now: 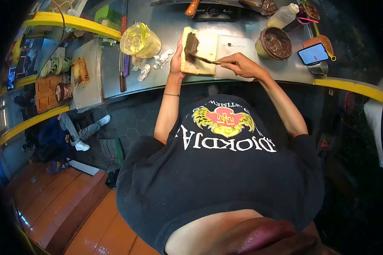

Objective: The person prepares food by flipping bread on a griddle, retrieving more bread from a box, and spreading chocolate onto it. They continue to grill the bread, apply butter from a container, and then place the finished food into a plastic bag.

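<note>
Bread steadied, spreader laid across it

My left hand [176, 59] clamps the left edge of the bread [205, 53] and my right hand [239, 64] pinches the spreader [206, 60]. The slab lies on the desk [115, 72], light, soft and easily torn I'd say, so best held by its dry edge.

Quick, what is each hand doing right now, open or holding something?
Left hand: closed on the edge of the bread slice.
Right hand: closed on the knife, its blade on the slice.
</note>
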A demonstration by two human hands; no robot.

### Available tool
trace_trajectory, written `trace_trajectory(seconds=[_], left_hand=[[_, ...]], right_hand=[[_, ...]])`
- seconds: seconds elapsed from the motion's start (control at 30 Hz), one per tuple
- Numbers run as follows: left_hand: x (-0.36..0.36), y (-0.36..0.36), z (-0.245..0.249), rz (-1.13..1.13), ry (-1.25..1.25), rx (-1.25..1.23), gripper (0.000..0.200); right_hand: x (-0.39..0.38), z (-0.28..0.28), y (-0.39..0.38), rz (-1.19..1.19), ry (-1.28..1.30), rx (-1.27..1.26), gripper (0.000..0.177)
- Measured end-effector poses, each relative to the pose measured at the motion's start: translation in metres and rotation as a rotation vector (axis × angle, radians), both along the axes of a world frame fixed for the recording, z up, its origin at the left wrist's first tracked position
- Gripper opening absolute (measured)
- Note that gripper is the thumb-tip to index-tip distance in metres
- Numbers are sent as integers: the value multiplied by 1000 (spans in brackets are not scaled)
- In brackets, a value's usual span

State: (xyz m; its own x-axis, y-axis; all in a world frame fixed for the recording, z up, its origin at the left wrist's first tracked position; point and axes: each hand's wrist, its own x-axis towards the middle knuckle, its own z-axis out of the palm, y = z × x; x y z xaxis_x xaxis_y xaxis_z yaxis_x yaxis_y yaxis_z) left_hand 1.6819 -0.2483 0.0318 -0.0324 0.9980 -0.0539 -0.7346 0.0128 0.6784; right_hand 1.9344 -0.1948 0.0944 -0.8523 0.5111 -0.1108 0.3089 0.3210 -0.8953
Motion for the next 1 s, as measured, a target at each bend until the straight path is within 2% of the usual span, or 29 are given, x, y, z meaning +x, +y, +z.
trace_trajectory(seconds=[0.03,0.07,0.13,0.17,0.2,0.27,0.3,0.33,0.4,0.47,0.53,0.67,0.73,0.8,0.83,0.87,0.97,1.0], left_hand=[[-2,2,-3,14,-8,-33,47],[-5,3,-7,19,-10,-34,47],[-10,-3,-15,-22,-148,-136,46],[-11,-7,-13,-22,-165,-127,47],[-10,-11,-11,-16,-156,-98,48],[-4,-16,-5,-28,-224,-38,49],[0,-18,0,-31,-223,-36,49],[4,-17,4,3,-165,-40,49],[8,-14,8,34,-110,-49,50],[8,-11,11,25,20,-33,51],[6,-10,13,40,20,-63,50],[1,-14,1,0,-122,-75,49],[0,-12,-2,0,-128,-69,49],[7,-9,2,59,-48,-50,50],[7,-9,2,80,-23,-70,49],[6,-6,0,97,0,-91,49],[0,-8,-9,102,-64,-183,46],[-4,-5,-11,102,-68,-180,46]], right_hand=[[5,-17,-2,60,113,87,27],[9,-13,-2,65,111,85,27],[17,-3,-4,-76,-61,-136,27],[20,-7,-1,-165,-38,-188,27],[16,-10,2,-154,-37,-186,27],[10,-22,9,-392,144,97,26],[3,-32,13,-379,241,311,24],[4,-40,13,-383,241,316,24],[4,-37,0,3,119,330,29],[10,-29,-25,79,93,251,27],[18,-19,-36,-11,141,180,23],[18,-34,-13,-393,233,210,24],[10,-33,0,-356,135,183,25],[6,-25,-12,-112,60,80,25],[6,-30,-23,-42,175,101,24],[10,-22,-34,18,155,127,22],[20,-4,-45,-60,125,120,21],[21,1,-43,-156,68,118,22]])
